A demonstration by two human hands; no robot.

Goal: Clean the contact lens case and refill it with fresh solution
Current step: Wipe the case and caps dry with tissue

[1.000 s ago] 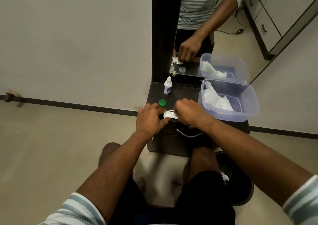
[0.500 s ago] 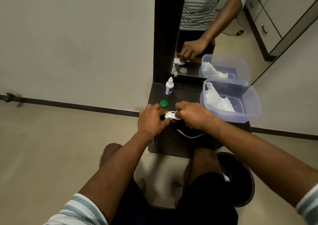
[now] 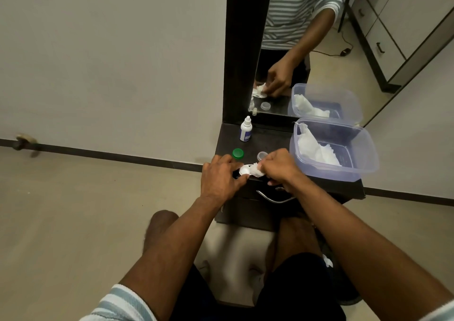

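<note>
The white contact lens case [image 3: 245, 169] lies on the dark dresser top [image 3: 272, 140] near its front edge. My left hand [image 3: 221, 177] pinches the case's left end. My right hand [image 3: 278, 164] pinches a crumpled white tissue [image 3: 258, 171] against the case's right well. A green cap [image 3: 237, 153] and a clear cap [image 3: 262, 155] lie just behind the case. The small white solution bottle [image 3: 245, 129] with a blue label stands upright at the back, near the mirror.
A clear plastic tub [image 3: 353, 167] holding white tissues sits at the right of the dresser top. A mirror [image 3: 294, 38] rises behind it. A metal drawer handle [image 3: 275, 198] is below the front edge. My knees are under the dresser.
My right hand has drawn back slightly, so the tissue and the clear cap now show. The left hand keeps its hold on the case.
</note>
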